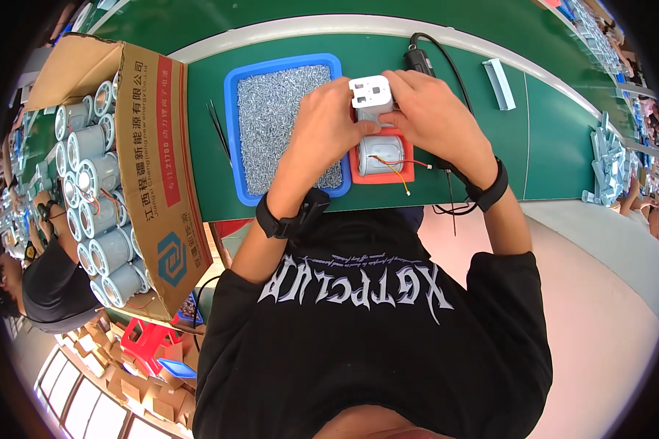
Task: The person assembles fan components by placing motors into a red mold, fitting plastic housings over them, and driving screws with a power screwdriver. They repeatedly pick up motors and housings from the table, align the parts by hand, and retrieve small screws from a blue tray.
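My left hand (326,121) and my right hand (433,117) are both closed around a white plastic end piece (373,92) with square cut-outs. A grey part shows beneath it between my thumbs, and I cannot tell whether the two are joined. Just nearer to me, a grey cylindrical housing (379,155) lies on its side in a red-orange fixture block (407,174). From the housing run thin red and yellow wires (398,173) ending in small white connectors. The fingertips at the far side are partly hidden.
Left of the block is a blue tray (233,132) full of small screws (271,110). A cardboard box (154,146) of similar housings (95,175) stands farther left. A corded black tool (417,61) lies behind my right hand, near a pale channel piece (499,84). Another person (58,271) sits left.
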`<state>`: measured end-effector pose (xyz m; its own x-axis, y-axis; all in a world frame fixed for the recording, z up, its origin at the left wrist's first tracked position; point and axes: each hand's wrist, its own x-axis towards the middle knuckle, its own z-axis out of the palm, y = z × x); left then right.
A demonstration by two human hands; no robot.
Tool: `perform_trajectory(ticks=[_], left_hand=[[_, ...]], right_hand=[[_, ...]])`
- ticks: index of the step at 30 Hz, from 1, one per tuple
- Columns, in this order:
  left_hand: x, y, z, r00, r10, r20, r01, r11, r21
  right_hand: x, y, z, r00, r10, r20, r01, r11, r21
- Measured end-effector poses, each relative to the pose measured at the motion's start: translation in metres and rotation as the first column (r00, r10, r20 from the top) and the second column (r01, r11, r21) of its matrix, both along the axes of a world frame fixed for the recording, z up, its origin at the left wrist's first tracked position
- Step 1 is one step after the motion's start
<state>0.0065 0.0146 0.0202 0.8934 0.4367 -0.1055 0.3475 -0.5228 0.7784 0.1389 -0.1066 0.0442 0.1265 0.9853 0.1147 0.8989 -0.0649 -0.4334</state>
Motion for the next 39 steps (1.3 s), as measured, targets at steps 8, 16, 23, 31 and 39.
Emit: perform_trajectory(ticks=[8,16,23,31,39], left_hand=[[0.0,-0.002,-0.001,0.995,0.002,0.101,-0.003,1.0,0.012],[-0.028,0.0,0.006,0.98,0.012,0.199,-0.016,1.0,0.019],[-0.038,-0.037,0.002,0.93,-0.252,0.267,0.233,0.967,0.104],[-0.027,-0.04,0.002,0.91,-0.287,0.3,0.244,0.954,0.173],[-0.034,-0.042,-0.007,0.93,-0.108,0.351,0.179,0.968,-0.177]], right_hand=[[0.012,-0.017,-0.021,0.945,-0.1,-0.311,0.093,0.995,-0.036],[0.143,-0.097,-0.021,0.658,-0.658,0.366,0.739,0.657,-0.149],[0.132,-0.107,-0.044,0.572,-0.747,0.337,0.82,0.527,-0.224],[0.153,-0.101,-0.017,0.736,-0.675,0.06,0.676,0.726,-0.124],[0.113,-0.096,-0.015,0.724,-0.568,-0.393,0.52,0.822,-0.231]])
